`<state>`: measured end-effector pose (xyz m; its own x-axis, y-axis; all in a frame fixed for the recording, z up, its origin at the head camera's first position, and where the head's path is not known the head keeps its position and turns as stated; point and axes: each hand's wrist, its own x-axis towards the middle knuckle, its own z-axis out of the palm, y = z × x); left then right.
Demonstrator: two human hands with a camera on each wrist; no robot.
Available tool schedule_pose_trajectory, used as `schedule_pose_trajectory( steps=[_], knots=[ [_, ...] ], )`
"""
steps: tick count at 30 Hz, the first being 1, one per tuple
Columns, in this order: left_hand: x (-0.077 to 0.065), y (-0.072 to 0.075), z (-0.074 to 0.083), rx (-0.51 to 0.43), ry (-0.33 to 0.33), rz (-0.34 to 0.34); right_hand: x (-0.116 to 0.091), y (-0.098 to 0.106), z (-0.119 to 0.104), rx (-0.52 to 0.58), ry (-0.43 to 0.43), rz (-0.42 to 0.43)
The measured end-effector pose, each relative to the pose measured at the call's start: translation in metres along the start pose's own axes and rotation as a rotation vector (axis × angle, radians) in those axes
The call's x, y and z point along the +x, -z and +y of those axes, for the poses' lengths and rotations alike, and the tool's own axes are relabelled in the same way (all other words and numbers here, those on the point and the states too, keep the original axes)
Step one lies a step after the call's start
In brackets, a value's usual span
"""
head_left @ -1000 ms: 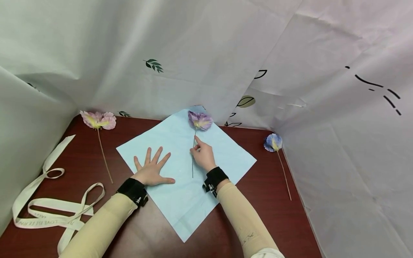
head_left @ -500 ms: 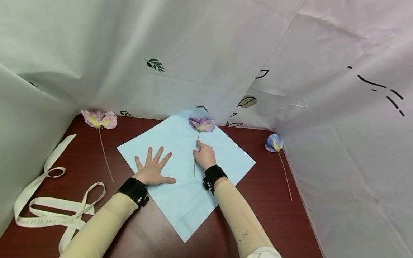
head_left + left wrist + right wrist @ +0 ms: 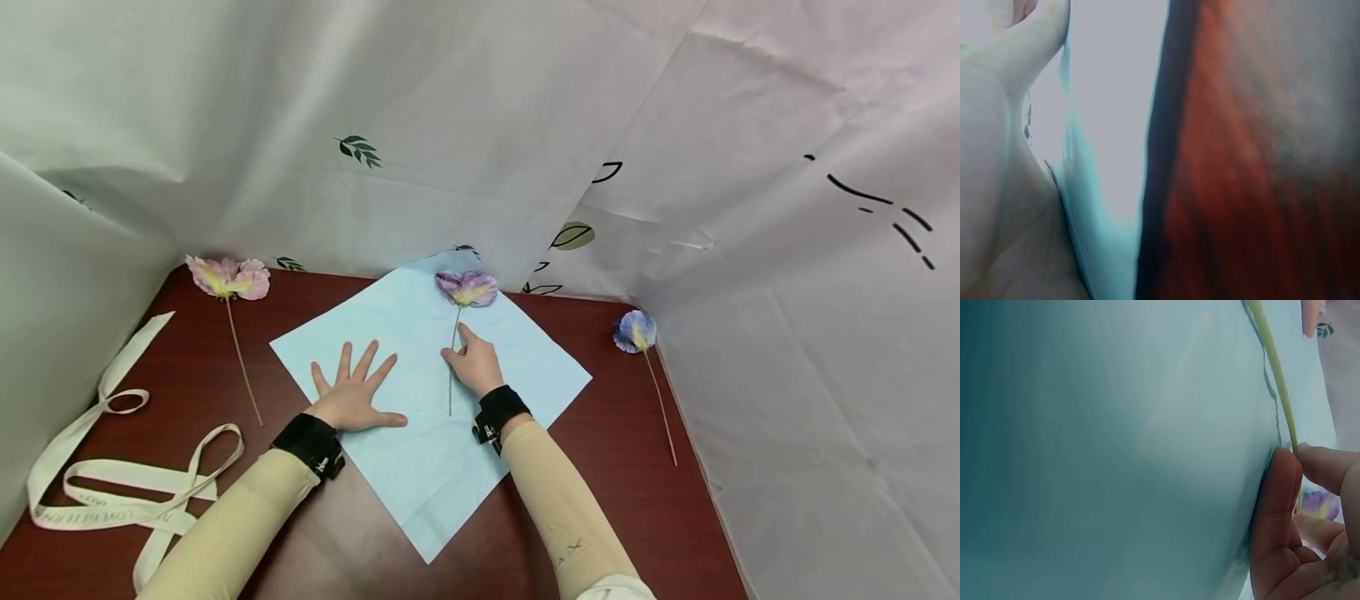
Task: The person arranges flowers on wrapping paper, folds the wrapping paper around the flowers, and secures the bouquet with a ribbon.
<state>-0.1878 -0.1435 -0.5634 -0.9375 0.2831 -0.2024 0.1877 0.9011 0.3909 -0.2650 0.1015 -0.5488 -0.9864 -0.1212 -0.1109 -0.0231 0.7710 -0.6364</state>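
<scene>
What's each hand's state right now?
Left hand: open, spread on the light-blue sheet.
Right hand: closed, pinching the stem of the purple flower.

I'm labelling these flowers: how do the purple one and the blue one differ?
The purple flower is over the light-blue sheet; the blue flower lies on the dark red table. The right grip pinches the purple flower's stem; neither grip touches the blue flower. Both have one thin stem and some yellow in the bloom.

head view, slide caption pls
Left hand spread on a pale blue sheet, right hand pinching the stem of a purple flower, between a pink flower and a blue flower.
</scene>
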Motion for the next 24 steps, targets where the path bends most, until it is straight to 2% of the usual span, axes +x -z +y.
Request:
schedule_pose_trajectory(
  steps=[24],
  knots=[
    [-0.0017,0.0012,0.0019,-0.014,0.0,-0.003,-0.0037,0.0026,0.0012,0.035,-0.004,-0.008]
  ],
)
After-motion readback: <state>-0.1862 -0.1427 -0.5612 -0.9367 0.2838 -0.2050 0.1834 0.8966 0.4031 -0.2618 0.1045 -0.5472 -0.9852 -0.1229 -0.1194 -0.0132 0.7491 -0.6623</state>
